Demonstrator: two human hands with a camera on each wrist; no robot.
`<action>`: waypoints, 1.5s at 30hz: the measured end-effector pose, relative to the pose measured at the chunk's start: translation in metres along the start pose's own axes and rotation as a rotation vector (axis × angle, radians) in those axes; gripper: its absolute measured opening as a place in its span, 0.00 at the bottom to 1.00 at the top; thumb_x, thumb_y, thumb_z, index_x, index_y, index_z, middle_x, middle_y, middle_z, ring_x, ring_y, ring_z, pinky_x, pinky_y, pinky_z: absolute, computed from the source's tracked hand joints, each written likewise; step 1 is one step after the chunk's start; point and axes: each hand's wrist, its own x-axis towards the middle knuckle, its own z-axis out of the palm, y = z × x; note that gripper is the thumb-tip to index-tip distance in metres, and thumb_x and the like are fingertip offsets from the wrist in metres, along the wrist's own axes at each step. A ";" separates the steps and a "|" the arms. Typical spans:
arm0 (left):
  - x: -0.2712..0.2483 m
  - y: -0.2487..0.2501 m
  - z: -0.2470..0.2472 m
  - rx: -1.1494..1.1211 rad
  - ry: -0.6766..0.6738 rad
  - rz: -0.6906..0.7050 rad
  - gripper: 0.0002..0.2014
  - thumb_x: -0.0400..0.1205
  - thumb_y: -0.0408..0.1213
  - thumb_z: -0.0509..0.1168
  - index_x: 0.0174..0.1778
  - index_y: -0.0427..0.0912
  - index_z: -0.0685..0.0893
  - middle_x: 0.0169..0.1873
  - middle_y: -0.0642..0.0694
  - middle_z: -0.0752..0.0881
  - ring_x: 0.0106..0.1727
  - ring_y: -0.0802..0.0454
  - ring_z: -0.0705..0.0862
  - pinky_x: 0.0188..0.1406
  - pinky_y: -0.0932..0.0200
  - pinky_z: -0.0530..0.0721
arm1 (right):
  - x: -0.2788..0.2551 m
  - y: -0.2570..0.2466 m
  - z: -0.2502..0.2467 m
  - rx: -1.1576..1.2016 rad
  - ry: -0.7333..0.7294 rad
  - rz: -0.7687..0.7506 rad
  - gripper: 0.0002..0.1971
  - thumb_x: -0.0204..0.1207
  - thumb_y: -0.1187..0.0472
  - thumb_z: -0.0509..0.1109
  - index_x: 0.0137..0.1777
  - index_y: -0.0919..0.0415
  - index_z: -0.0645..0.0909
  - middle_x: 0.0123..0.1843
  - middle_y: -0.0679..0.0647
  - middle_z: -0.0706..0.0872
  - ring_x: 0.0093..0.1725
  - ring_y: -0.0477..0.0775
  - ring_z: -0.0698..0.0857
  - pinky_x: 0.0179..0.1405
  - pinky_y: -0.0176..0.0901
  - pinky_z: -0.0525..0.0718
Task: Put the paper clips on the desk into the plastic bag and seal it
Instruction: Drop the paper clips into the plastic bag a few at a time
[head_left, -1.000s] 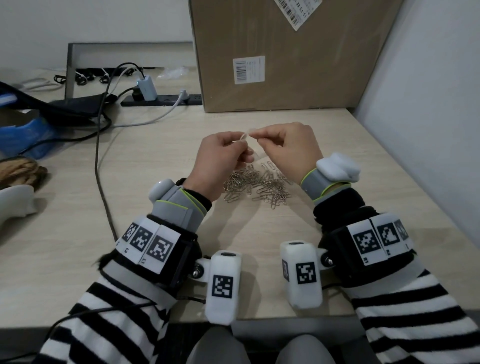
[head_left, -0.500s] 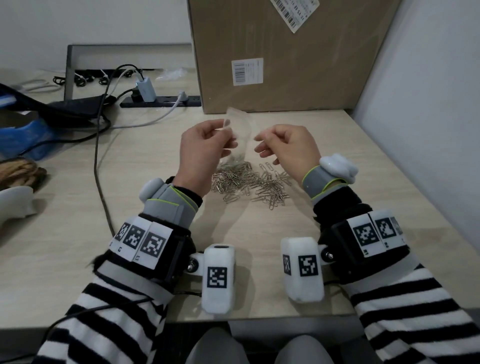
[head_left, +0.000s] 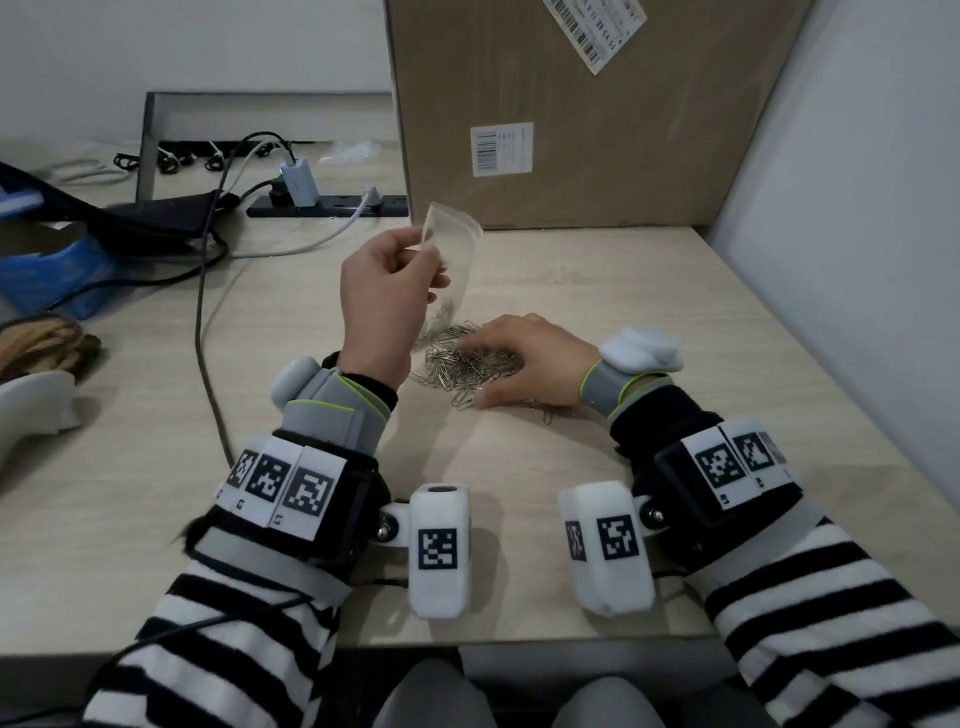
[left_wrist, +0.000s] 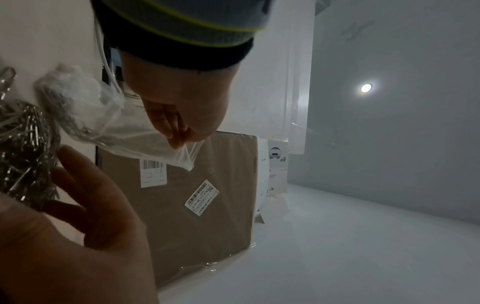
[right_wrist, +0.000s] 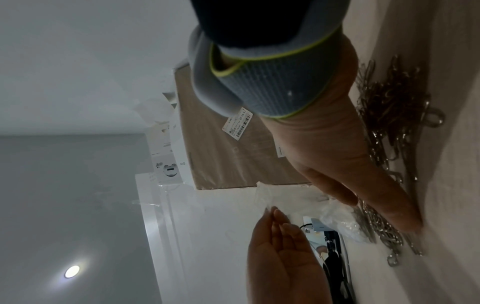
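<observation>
On the far left of a pale wooden desk (head_left: 597, 291) lie a blue object (head_left: 62, 270), dark cables (head_left: 208, 291) and a power strip (head_left: 332, 203).

Next, left of centre, the left hand (head_left: 382, 306) is raised above the desk. Its fingertips (left_wrist: 179, 133) pinch the top edge of a small clear bag (head_left: 453, 260), which hangs down so its lower end reaches the clips. The bag looks to hold a few clips in its bottom, though that is blurred.

Centre right, a loose heap of silver paper clips (head_left: 467, 364) sits on the desk. The right hand (head_left: 524, 361) lies over the heap, palm down, fingers spread fairly flat on the clips; whether it holds any, I cannot tell.

Behind stands a large cardboard box (head_left: 597, 114), with a white wall on the right.

Risks, as I judge them: the bag is held by one edge only, so its mouth may fall closed and clips would spill beside it. Tangled clips may lift in a clump too wide for the opening. A clip caught in the seal strip would keep it from closing.
</observation>
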 end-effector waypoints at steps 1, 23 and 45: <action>-0.001 -0.001 0.001 0.016 -0.016 -0.011 0.10 0.79 0.29 0.63 0.55 0.37 0.84 0.30 0.49 0.84 0.26 0.64 0.83 0.27 0.71 0.77 | 0.000 -0.001 0.000 0.001 0.000 -0.018 0.29 0.66 0.44 0.75 0.69 0.41 0.76 0.68 0.50 0.77 0.69 0.57 0.71 0.72 0.56 0.69; -0.006 -0.006 0.005 0.090 -0.093 -0.088 0.10 0.78 0.28 0.63 0.52 0.41 0.85 0.31 0.48 0.86 0.27 0.64 0.83 0.28 0.71 0.79 | -0.012 0.005 -0.012 0.251 0.393 0.059 0.08 0.68 0.67 0.71 0.41 0.55 0.90 0.28 0.40 0.82 0.28 0.35 0.80 0.31 0.19 0.73; -0.023 0.000 0.014 0.181 -0.511 -0.170 0.09 0.80 0.27 0.64 0.55 0.38 0.84 0.33 0.43 0.87 0.27 0.60 0.83 0.28 0.69 0.79 | -0.026 0.008 -0.038 0.793 0.469 0.048 0.08 0.70 0.74 0.71 0.37 0.62 0.86 0.29 0.53 0.86 0.27 0.42 0.83 0.32 0.31 0.85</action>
